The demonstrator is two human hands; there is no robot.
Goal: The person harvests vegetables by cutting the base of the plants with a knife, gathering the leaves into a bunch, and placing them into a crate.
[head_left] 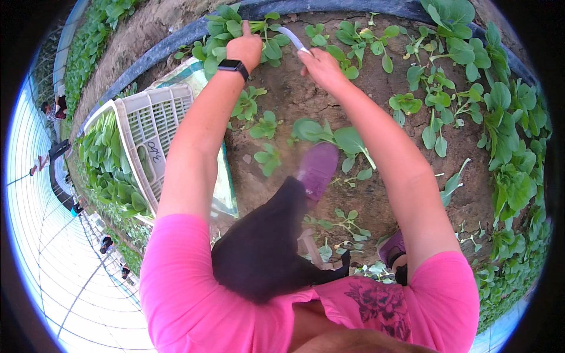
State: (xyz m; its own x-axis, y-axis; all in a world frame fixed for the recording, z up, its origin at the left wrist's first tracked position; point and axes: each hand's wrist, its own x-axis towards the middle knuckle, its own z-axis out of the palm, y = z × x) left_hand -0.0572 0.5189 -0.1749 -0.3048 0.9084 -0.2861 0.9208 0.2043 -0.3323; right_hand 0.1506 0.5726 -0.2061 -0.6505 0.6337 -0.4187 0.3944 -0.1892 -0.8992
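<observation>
My left hand point(245, 50), with a dark watch on its wrist, is closed around leafy greens point(222, 30) at the far side of the bed. Its index finger stretches over them, while the other fingers are partly hidden. Just to the right, my right hand point(322, 66) grips a small sickle point(292, 39) with a pale, curved blade. The blade's tip points toward the stems near my left hand, apart from that hand's fingers.
On the left, a white plastic crate point(154, 117) full of greens stands beside a pale sack point(226, 188). A dark hose point(159, 56) curves along the far edge. Rooted greens point(506, 129) crowd the right. My purple shoe point(318, 170) is on the soil below my hands.
</observation>
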